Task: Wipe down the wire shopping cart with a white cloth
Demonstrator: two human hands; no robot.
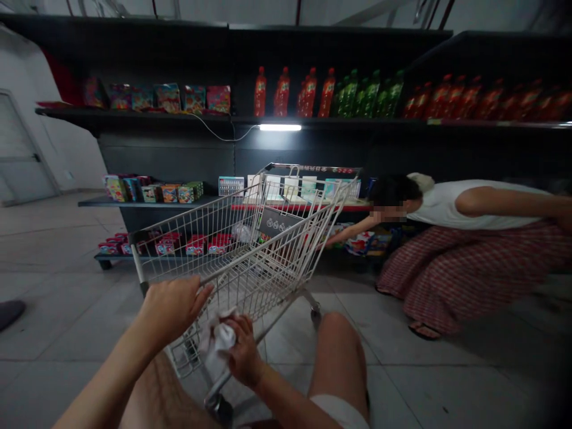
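Observation:
A wire shopping cart (232, 262) stands right in front of me, its handle (313, 169) at the far end. My left hand (172, 307) is closed over the cart's near top rim, its fingers partly hidden. Lower and to the right, my right hand (245, 351) is closed on a crumpled white cloth (223, 336). The cloth lies against the cart's lower wire side and is somewhat blurred. A grey panel (279, 223) with round marks sits inside the cart near the handle.
Behind the cart, dark shelves (170, 149) carry red bottles (313, 92), green bottles (353, 95), snack bags (167, 98) and small boxes (170, 193). At right a person in a checked skirt (451, 268) bends forward, one arm reaching toward the lower shelf. Tiled floor (67, 310) surrounds the cart.

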